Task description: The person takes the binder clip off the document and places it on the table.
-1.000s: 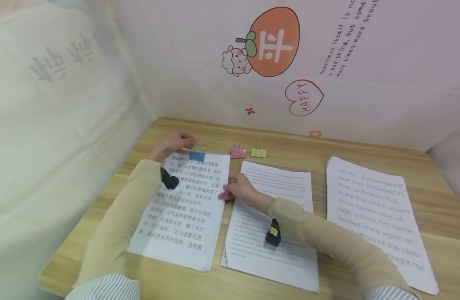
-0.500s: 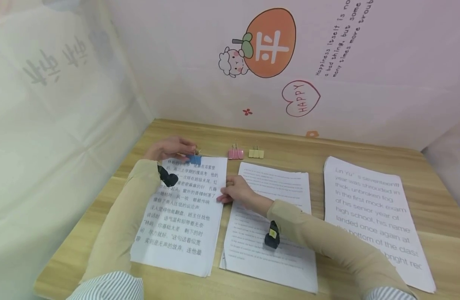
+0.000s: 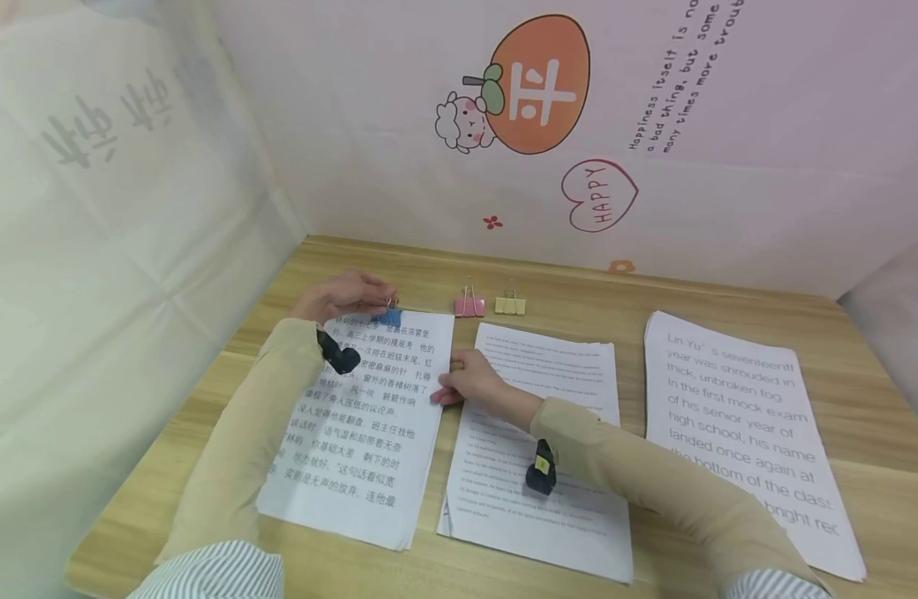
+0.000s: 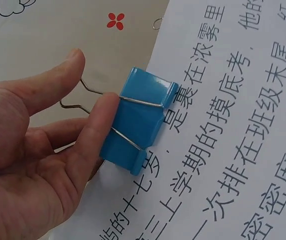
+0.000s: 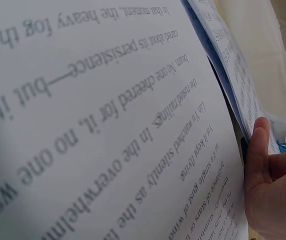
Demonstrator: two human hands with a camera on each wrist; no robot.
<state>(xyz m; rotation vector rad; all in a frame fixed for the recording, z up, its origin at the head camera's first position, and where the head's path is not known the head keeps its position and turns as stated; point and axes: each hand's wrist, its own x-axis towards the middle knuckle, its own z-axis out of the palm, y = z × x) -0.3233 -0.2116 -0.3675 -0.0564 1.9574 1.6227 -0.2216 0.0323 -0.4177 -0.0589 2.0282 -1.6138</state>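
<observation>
A blue binder clip (image 3: 390, 317) sits on the top edge of the left paper stack (image 3: 354, 433), which bears large Chinese print. My left hand (image 3: 346, 295) holds this clip. In the left wrist view, one finger (image 4: 100, 117) lies across the clip's wire handle, another is partly hidden behind the blue body (image 4: 150, 87), and the thumb (image 4: 73, 62) is at the handle's end. My right hand (image 3: 477, 383) pinches the same stack by its right edge. In the right wrist view, its thumb (image 5: 260, 132) is on the top sheet.
Pink (image 3: 469, 306) and yellow (image 3: 510, 305) binder clips stand behind the stacks. Under my right forearm lies a middle stack (image 3: 541, 532) of small print. A large-print English stack (image 3: 728, 399) lies at the right. Printed cloth walls (image 3: 399, 166) border the wooden table (image 3: 166, 466).
My left fingers have come in closer over the blue clip, and its handles look less spread apart than a second ago. My right hand stays at the stack's edge. The head view has shifted slightly.
</observation>
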